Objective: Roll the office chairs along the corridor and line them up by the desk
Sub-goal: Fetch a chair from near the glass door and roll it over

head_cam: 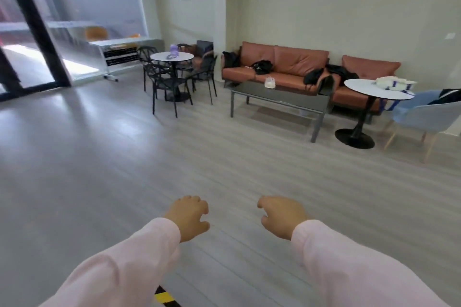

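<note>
No office chair is in view. My left hand [190,215] and my right hand [280,215] reach out side by side over the bare grey floor, in pink sleeves. Both hold nothing, with the fingers loosely curled and apart. A white desk [119,42] stands at the far left by the glass wall, well beyond my hands.
A round white table [172,56] ringed by black chairs [169,82] stands far ahead. To the right are an orange sofa [287,62], a dark coffee table [282,97], a second round table [376,90] and a blue armchair [424,117]. Black-and-yellow tape [164,298] marks the floor at my feet.
</note>
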Tool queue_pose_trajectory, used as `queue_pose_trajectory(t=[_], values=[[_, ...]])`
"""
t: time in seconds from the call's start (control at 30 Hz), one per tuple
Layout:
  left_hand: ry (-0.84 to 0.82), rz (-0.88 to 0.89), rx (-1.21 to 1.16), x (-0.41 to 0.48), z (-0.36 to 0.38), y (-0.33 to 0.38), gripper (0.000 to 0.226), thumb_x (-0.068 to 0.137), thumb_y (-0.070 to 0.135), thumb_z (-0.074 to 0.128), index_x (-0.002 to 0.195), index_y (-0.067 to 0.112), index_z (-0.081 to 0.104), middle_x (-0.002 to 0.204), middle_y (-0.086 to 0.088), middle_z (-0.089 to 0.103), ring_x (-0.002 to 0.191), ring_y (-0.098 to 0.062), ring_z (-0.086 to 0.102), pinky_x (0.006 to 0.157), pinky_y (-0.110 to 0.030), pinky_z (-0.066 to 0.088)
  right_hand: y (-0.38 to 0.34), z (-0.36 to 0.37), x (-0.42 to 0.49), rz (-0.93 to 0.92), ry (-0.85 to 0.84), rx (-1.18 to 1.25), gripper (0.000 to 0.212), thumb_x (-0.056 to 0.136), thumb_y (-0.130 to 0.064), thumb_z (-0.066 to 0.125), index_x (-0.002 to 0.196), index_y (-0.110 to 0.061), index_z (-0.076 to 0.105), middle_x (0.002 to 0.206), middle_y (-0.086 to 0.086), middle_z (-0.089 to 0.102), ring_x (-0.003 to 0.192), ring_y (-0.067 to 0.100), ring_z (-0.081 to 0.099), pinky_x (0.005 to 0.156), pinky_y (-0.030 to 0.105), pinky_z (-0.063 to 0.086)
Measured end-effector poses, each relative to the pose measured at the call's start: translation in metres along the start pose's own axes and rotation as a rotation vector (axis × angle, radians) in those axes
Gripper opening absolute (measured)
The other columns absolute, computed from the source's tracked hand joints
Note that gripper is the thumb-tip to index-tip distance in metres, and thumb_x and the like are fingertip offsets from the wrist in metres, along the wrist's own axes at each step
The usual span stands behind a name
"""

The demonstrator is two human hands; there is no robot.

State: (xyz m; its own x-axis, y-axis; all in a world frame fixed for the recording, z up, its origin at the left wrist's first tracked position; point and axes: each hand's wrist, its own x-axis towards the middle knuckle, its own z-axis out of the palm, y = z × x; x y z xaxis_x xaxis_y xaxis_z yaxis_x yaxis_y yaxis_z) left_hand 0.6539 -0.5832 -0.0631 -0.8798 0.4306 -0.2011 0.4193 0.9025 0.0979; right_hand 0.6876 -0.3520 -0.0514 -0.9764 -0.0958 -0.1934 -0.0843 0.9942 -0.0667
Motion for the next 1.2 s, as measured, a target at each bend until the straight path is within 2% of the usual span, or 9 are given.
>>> queue_pose_trajectory(t=[0.23, 0.57, 0.9, 1.2], values=[[0.047, -0.204, 0.078, 0.077, -0.029, -0.075, 0.04, 0.093, 0.039, 0.045, 0.127, 0.018, 0.047, 0.13, -0.001, 0.048, 0.12, -0.022, 0.043, 0.098, -0.031, 0.034, 0.003, -0.028, 0.157, -0.184, -0.033, -0.097, 0.037, 0.093, -0.026, 0.043, 0.129, -0.023, 0.05, 0.131, 0.002, 0.055, 0.118, 0.024, 0.052, 0.091, 0.031, 0.041], [0.151, -0.483, -0.082, 0.2, -0.084, -0.15, 0.038, 0.093, 0.042, 0.045, 0.127, 0.024, 0.047, 0.127, 0.004, 0.05, 0.117, -0.016, 0.045, 0.095, -0.027, 0.037, -0.016, -0.103, 0.369, -0.418, -0.062, -0.172, 0.038, 0.093, -0.032, 0.045, 0.129, -0.021, 0.051, 0.13, 0.006, 0.055, 0.118, 0.028, 0.052, 0.094, 0.033, 0.042], [0.116, -0.646, -0.117, 0.271, -0.1, -0.284, 0.039, 0.092, 0.043, 0.046, 0.126, 0.024, 0.048, 0.127, 0.003, 0.051, 0.115, -0.017, 0.049, 0.093, -0.028, 0.038, -0.109, -0.123, 0.525, -0.606, -0.067, -0.194, 0.039, 0.094, -0.036, 0.044, 0.13, -0.022, 0.05, 0.125, 0.008, 0.058, 0.113, 0.028, 0.055, 0.089, 0.033, 0.042], [0.183, -0.675, -0.155, 0.349, -0.149, -0.477, 0.039, 0.093, 0.041, 0.045, 0.126, 0.022, 0.048, 0.127, 0.002, 0.05, 0.116, -0.018, 0.047, 0.093, -0.026, 0.036, -0.24, -0.172, 0.694, -0.64, -0.022, -0.211, 0.038, 0.095, -0.034, 0.044, 0.13, -0.022, 0.05, 0.127, 0.004, 0.057, 0.113, 0.025, 0.055, 0.091, 0.033, 0.043]])
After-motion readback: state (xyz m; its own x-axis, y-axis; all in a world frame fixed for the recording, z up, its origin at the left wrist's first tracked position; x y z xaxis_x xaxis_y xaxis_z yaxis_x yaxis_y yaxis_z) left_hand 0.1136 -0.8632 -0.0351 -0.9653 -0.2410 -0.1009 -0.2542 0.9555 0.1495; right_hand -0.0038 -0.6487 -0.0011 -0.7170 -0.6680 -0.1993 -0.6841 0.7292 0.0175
